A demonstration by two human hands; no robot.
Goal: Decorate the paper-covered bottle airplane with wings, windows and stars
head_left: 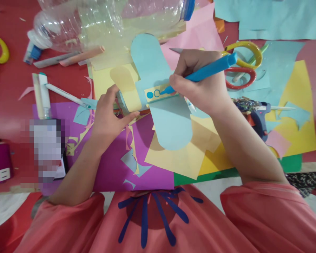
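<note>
Red table (13, 105); bottles (150, 8) cropped; right hand (209, 90), gripping marker (212, 67), partly hides scissors (259, 58).

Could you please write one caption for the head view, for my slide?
Right hand holds a blue marker to a yellow strip bearing blue circles; left hand at the winged paper craft.

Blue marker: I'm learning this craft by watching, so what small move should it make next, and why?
Probably color in the second circle: it is only an outline, while the first circle beside it on the yellow strip is solid blue, and the right hand holds the blue marker with its tip at that outline.
</note>
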